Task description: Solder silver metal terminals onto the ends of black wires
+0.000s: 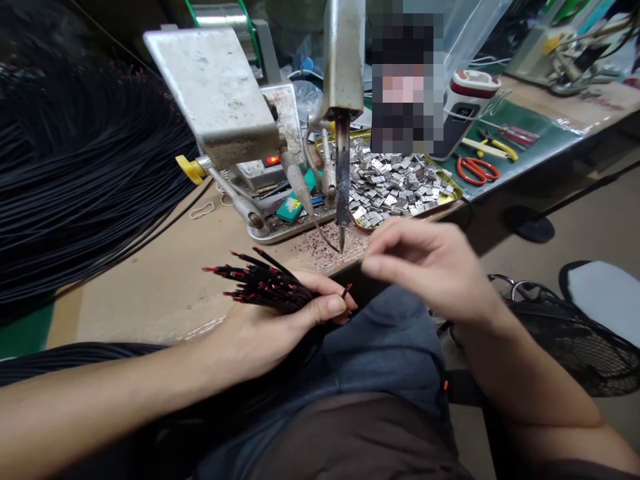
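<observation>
My left hand (285,323) is wrapped round a bundle of black cables (265,283) with stripped red ends. Between its thumb and forefinger one cable end (346,291) sticks out apart from the rest. To the right, my right hand (420,263) hovers near the table edge, its thumb and fingertips pinched together. Whether anything small sits in that pinch I cannot make out. Just beyond both hands, a soldering iron (343,180) points straight down from a metal stand, and a thin solder feed tube (300,183) slants towards its tip.
A tray (457,193) of small silver metal pieces (390,183) stands behind the iron. Red-handled scissors (477,171) and yellow-handled pliers (500,147) lie further right. A large heap of black cables (90,167) fills the left. Debris (320,247) litters the table under the iron.
</observation>
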`<action>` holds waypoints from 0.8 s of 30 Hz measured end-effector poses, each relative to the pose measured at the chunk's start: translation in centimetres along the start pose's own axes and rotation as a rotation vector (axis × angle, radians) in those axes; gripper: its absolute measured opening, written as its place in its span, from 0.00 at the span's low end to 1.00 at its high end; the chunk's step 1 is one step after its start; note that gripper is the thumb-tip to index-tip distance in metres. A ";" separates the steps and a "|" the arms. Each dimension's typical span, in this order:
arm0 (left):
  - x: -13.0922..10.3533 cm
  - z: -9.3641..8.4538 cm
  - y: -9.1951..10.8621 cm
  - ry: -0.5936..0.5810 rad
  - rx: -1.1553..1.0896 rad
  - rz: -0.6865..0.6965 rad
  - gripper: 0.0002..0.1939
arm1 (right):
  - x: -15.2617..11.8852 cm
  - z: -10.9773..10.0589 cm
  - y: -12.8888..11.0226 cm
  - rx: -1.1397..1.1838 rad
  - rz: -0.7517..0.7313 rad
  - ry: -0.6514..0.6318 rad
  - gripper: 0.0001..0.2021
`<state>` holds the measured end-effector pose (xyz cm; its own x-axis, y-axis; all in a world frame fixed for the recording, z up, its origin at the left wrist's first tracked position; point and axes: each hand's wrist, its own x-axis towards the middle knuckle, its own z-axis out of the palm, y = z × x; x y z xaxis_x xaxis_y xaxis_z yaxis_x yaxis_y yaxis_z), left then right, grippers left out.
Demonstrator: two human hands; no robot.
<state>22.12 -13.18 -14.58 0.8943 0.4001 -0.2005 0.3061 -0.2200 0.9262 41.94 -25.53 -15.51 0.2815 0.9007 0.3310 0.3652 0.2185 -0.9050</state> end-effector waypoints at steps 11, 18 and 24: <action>0.4 0.1 0.3 -0.018 0.033 0.027 0.12 | 3.9 -7.2 8.7 -0.977 -0.124 0.551 0.13; 0.2 0.2 0.0 -0.037 -0.035 -0.050 0.15 | 3.9 -7.0 8.7 -0.979 -0.115 0.552 0.11; 0.2 0.4 0.0 -0.015 -0.075 -0.078 0.17 | 3.7 -7.0 8.7 -0.979 -0.111 0.526 0.11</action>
<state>22.41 -13.47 -14.73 0.8737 0.3996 -0.2774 0.3503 -0.1211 0.9288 52.36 -22.90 -20.28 0.4600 0.5724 0.6788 0.8878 -0.3110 -0.3393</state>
